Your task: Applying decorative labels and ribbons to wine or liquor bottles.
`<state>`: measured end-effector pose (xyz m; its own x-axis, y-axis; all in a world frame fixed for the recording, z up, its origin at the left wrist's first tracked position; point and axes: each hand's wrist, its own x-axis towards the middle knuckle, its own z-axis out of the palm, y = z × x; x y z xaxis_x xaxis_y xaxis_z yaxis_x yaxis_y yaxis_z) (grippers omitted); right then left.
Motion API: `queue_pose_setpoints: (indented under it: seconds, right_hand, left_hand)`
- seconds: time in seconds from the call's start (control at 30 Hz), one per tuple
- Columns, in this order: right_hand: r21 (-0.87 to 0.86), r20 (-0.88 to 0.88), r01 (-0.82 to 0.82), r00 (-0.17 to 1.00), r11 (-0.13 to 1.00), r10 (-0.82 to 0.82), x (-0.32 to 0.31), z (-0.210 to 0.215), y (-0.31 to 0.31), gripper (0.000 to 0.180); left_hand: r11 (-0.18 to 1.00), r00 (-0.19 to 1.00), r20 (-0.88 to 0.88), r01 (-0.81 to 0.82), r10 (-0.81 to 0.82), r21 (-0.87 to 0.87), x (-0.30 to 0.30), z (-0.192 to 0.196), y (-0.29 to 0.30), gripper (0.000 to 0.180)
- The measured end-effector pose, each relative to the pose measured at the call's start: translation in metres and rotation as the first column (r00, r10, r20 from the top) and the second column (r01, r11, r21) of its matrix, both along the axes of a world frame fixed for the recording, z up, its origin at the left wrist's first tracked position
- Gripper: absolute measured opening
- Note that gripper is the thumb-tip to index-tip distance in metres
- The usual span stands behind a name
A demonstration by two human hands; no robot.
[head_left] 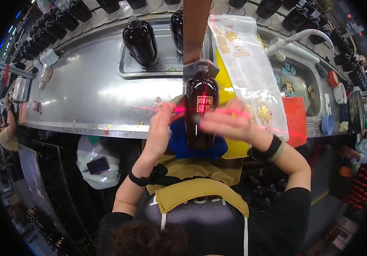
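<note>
A dark glass bottle [197,87] lies tilted in front of me, its neck pointing away and its base toward me on a blue cloth [179,141]. A small gold square label with raised characters sits on its face, and red laser lines cross there. My left hand [164,120] grips the bottle's left side, its fingertips partly hidden. My right hand [231,123], smeared by motion, passes over the bottle's lower right front with its fingers stretched out flat. What the right fingertips touch is hard to make out.
A clear sheet of gold labels [251,64] lies over a yellow board [230,96] beside a red card [294,117]. Further right is a sink [309,81] with a white faucet. A metal tray [163,70] holds dark bottles at the back. A brown post [196,30] rises beyond my bottle.
</note>
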<state>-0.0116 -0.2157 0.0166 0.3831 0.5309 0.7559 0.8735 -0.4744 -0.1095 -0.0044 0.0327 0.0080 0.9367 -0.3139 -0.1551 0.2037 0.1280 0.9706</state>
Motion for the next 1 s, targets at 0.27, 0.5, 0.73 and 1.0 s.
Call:
queue_pose_setpoints:
  seconds: [0.27,0.5,0.73,1.0]
  right_hand:
    - [0.252,-0.108,0.462,0.886,0.850,-0.450,0.055,0.044,-0.006,0.018]
    - [0.607,-0.427,0.391,0.895,0.692,-0.131,0.010,0.053,0.030,0.033]
    - [0.398,-0.703,0.502,0.705,0.768,-0.096,-0.050,0.085,-0.032,0.029]
    - [0.012,-0.699,0.664,0.540,0.747,-0.469,-0.209,0.142,-0.060,0.023]
  left_hand:
    - [0.982,0.985,-0.168,-0.011,0.044,0.191,0.000,0.005,0.010,0.086]
    - [0.952,0.978,-0.111,0.198,-0.177,0.233,0.025,-0.006,-0.036,0.053]
    - [0.886,0.875,0.149,0.464,-0.461,0.016,-0.025,0.051,-0.037,0.083]
    - [0.614,0.476,0.403,0.697,-0.782,0.369,-0.057,0.070,-0.108,0.118]
